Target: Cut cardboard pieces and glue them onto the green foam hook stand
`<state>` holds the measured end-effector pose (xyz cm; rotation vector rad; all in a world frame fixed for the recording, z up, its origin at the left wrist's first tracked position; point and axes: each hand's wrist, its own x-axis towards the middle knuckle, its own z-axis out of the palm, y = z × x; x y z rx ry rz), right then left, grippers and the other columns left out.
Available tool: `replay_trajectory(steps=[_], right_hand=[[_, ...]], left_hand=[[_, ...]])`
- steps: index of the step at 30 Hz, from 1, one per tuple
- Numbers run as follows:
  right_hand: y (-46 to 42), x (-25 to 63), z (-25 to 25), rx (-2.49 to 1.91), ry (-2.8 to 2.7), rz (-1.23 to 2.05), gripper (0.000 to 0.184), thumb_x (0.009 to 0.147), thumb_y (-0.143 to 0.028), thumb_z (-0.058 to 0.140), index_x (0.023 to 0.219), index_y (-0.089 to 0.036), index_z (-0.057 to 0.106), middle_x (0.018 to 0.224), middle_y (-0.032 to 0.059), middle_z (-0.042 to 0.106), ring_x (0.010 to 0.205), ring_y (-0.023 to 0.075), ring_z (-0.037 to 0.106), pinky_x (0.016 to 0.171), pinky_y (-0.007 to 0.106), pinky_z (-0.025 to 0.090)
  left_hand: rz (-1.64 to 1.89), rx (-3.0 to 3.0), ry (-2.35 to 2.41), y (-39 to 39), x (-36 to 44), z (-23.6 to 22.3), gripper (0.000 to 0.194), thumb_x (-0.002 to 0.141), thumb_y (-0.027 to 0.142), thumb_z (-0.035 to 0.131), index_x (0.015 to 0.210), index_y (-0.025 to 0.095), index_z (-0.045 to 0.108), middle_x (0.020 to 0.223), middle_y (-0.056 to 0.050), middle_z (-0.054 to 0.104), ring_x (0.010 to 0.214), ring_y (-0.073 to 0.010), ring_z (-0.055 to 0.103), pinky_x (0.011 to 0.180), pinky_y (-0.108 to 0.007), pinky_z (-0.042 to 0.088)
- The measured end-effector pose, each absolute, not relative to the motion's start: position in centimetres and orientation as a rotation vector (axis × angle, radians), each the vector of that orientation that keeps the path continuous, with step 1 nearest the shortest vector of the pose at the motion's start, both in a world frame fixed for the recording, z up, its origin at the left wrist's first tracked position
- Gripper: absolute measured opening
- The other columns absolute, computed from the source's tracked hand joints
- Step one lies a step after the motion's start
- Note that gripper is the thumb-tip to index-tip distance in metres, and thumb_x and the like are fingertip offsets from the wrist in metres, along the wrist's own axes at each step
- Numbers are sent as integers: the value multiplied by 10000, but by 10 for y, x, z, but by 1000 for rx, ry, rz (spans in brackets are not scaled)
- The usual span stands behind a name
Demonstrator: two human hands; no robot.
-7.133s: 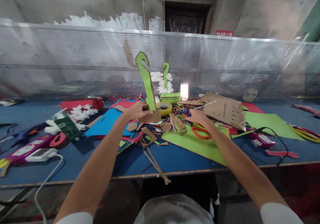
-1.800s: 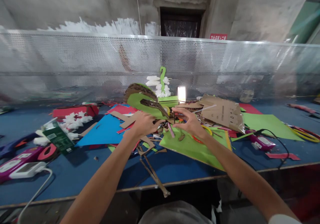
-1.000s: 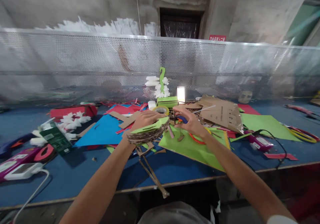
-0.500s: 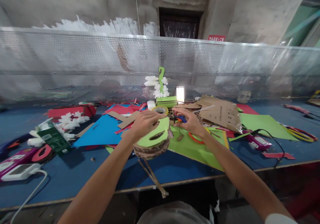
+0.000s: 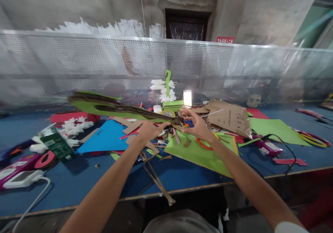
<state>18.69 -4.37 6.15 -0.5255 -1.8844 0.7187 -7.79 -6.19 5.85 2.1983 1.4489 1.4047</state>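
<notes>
My left hand [image 5: 150, 131] is closed on the narrow end of a green-faced cardboard hook [image 5: 114, 108]. The hook is thick with brown corrugated edges, and it lies nearly level, its curved end reaching out to the left. To its right, my right hand [image 5: 197, 124] has thumb and fingers curled around a small brown cardboard piece [image 5: 180, 117], held against or very close to the hook's narrow end; contact is hard to make out. Behind the right fingers shows a blue and orange tool [image 5: 189, 123], partly hidden. A yellow tape roll [image 5: 168, 114] sits just beyond the hook.
Cardboard scraps [image 5: 153, 148] and a green sheet [image 5: 200, 153] lie before my hands. A blue sheet [image 5: 102, 139] and green box [image 5: 56, 144] are left. A brown paper bag [image 5: 230, 118] and scissors [image 5: 313, 138] are right. A perforated metal screen [image 5: 104, 63] stands behind.
Earlier the hook stood upright in my left hand. It has since been turned several ways and now points left. The right hand has left the blue tool and holds a small cardboard piece.
</notes>
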Motion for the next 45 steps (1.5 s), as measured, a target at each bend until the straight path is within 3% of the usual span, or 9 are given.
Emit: replay_trajectory(steps=[3, 7, 11, 16, 22, 24, 28, 30, 45], right_hand=[[-46, 182, 62, -606, -1846, 736, 726, 774, -460, 918, 1435, -277, 679, 1366, 104, 724, 1257, 295, 676, 1085, 433, 532], [-54, 175, 62, -627, -1814, 640, 287, 868, -429, 824, 1065, -221, 834, 1072, 80, 804, 999, 259, 744, 939, 387, 583], [-58, 176, 64, -560, -1762, 413, 162, 887, -395, 805, 954, -253, 847, 989, 69, 802, 964, 255, 733, 939, 391, 573], [-55, 187, 69, -576, -1758, 241, 176, 923, -447, 772, 977, -294, 841, 1003, 66, 804, 986, 278, 729, 958, 438, 568], [-48, 196, 68, -542, -1829, 123, 185, 982, -444, 713, 1039, -315, 833, 1056, 52, 812, 1026, 275, 722, 993, 463, 551], [-44, 197, 66, -536, -1848, 92, 179, 989, -427, 712, 1068, -317, 829, 1075, 50, 812, 1039, 272, 723, 996, 457, 548], [-39, 198, 60, -464, -1910, 57, 191, 1016, -367, 684, 1145, -314, 815, 1107, 55, 812, 1068, 272, 719, 990, 447, 540], [-37, 197, 58, -449, -1948, 38, 205, 1025, -352, 670, 1169, -309, 810, 1105, 56, 813, 1064, 270, 718, 993, 449, 534], [-35, 196, 53, -463, -1975, 70, 262, 1046, -410, 610, 1185, -316, 811, 1111, 53, 817, 1077, 276, 730, 1008, 467, 553]], left_hand=[[1382, 1945, 1537, -62, -81, 53, 625, 776, 665, 780, 458, 246, 442, 410, 26, 346, 424, -163, 457, 426, -296, 346], [1404, 1811, 1415, -57, -82, 49, 555, 668, 702, 831, 549, 224, 575, 505, -7, 543, 562, -215, 601, 520, -320, 472], [1331, 1934, 1254, -49, -79, 51, 540, 747, 730, 768, 698, 194, 724, 605, -52, 688, 737, -285, 729, 666, -357, 585], [1165, 2549, 1131, -52, -83, 63, 510, 927, 612, 678, 1200, 192, 775, 1186, -147, 807, 1100, -342, 764, 910, -442, 616], [1655, 3037, 925, -61, -99, 68, 225, 1008, 391, 621, 924, 229, 753, 772, -55, 783, 715, -209, 752, 727, -329, 604], [1877, 3044, 760, -65, -98, 70, 164, 974, 387, 685, 1008, 233, 730, 866, -80, 779, 805, -231, 752, 769, -364, 611], [1798, 3100, 661, -76, -81, 77, 571, 946, 406, 747, 1469, 286, 551, 1493, -188, 612, 1330, -346, 633, 1055, -521, 548], [1611, 3154, 719, -80, -72, 79, 713, 962, 413, 731, 1599, 322, 424, 1641, -187, 475, 1464, -368, 523, 1142, -560, 480], [1490, 3161, 878, -77, -63, 75, 598, 974, 411, 715, 1546, 357, 551, 1554, -130, 602, 1359, -331, 622, 1132, -556, 482]])
